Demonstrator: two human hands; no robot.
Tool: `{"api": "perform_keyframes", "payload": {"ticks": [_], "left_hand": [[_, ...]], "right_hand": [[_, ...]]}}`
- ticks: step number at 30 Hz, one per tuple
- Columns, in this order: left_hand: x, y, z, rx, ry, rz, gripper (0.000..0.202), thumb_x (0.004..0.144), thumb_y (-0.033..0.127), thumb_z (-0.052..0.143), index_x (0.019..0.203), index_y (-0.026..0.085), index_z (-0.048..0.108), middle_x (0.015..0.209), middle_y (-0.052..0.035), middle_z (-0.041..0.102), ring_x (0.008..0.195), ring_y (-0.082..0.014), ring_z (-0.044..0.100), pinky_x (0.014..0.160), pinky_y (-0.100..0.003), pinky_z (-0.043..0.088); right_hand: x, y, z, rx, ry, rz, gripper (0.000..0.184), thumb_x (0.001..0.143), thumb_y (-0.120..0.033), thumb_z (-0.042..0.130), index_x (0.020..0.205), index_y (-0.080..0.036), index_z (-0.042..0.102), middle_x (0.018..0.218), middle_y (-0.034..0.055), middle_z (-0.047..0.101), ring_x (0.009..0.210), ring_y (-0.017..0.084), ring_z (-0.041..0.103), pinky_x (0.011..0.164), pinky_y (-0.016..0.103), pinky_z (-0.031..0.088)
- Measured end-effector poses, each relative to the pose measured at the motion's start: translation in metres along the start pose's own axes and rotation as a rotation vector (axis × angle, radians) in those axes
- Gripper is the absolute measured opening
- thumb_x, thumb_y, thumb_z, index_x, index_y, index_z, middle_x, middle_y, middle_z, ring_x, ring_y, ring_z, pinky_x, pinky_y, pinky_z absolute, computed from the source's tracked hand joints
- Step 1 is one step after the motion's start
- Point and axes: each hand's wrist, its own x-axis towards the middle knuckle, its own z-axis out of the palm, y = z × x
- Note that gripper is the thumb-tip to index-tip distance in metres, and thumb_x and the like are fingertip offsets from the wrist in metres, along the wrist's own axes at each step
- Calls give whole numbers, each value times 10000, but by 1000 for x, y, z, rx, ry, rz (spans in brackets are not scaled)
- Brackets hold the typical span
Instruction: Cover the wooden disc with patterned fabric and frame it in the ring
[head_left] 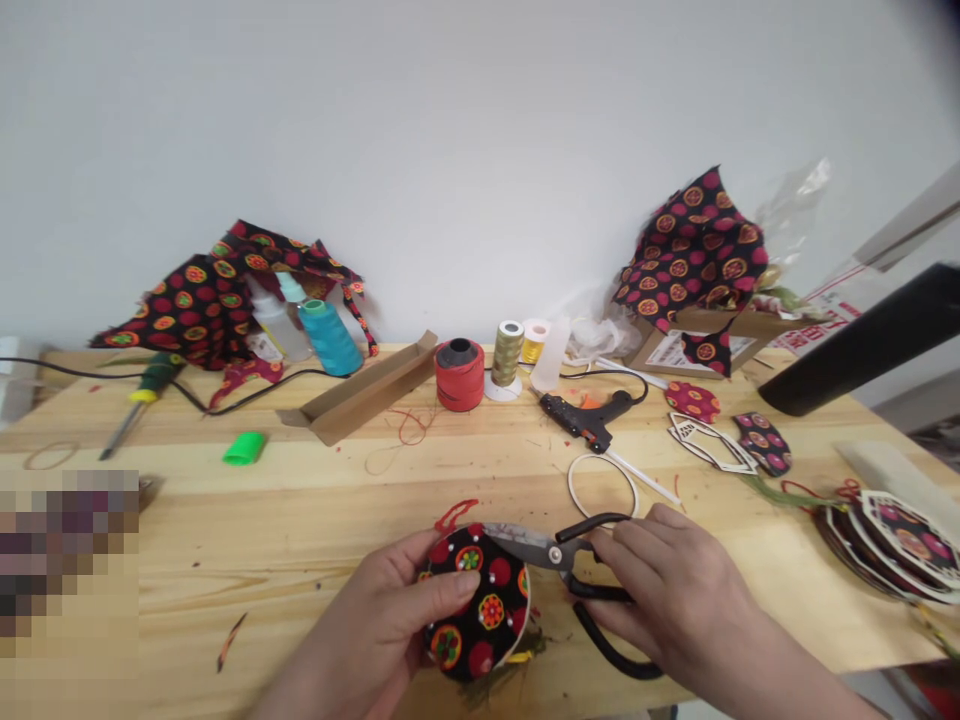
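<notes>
My left hand (405, 610) grips a round fabric-covered disc (491, 595), black with red dots and bright flowers, thumb across its front. A red cord loop (456, 514) sticks up from the disc's top, and a dark green tassel (506, 668) with a bit of yellow shows below it. In my right hand (667, 590) are black-handled scissors (555, 556), fingers around the handles. Their blades point left and lie against the disc's upper right edge. Whether the tips touch the fabric or thread, I cannot make out.
Behind stand a red thread spool (460, 376), a cardboard trough (367, 390) and a blue thread cone (330, 338). A glue gun (585, 415) and white ring (602, 488) lie beyond my right hand. Finished-looking ornaments (892, 545) are stacked right. A screwdriver (139, 405) lies left.
</notes>
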Motion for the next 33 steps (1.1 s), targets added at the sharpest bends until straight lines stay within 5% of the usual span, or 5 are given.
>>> {"api": "perform_keyframes", "payload": {"ticks": [33], "left_hand": [[0, -3, -3, -1, -18, -26, 323, 722, 197, 779, 1036, 132, 737, 862, -119, 758, 728, -205, 684, 674, -285, 528]], "right_hand": [[-3, -3, -4, 249, -179, 215, 129, 841, -262, 538, 748, -193, 594, 653, 13, 606, 570, 157, 512, 574, 292, 332]]}}
